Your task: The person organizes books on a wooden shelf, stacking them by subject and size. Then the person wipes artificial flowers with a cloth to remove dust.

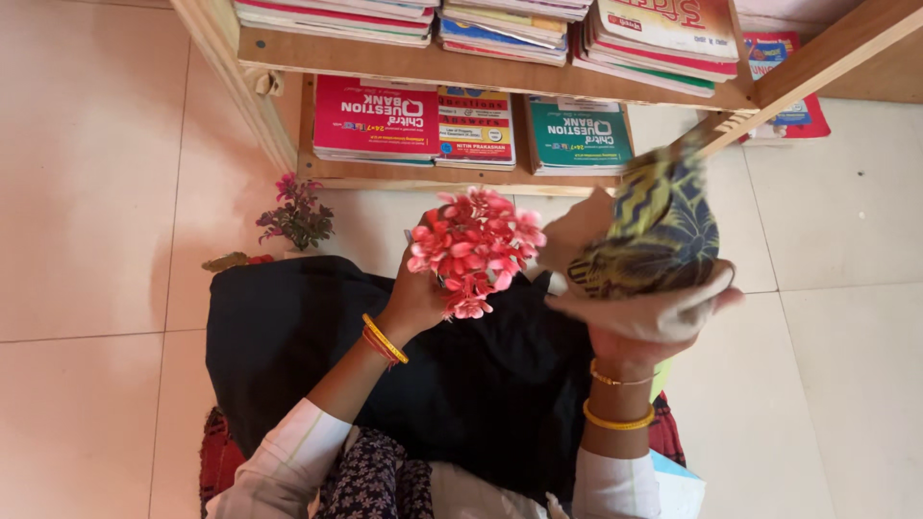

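We are sitting on the floor (87, 240) by a wooden bookshelf (481, 86), its top cut off from view. Our right hand (644, 327) is gripping a blurry patterned cloth (654, 231), which is hiding the fingers. Our left hand (415, 300) is holding pink flowers (476, 250) just beside the cloth.

Pale tiled floor (87, 173) beneath wooden bookshelf (385, 53).

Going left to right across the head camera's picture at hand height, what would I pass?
Small dark-leaved flower sprig on the floor → left hand → pink flower bunch → patterned cloth, held up by the right hand.
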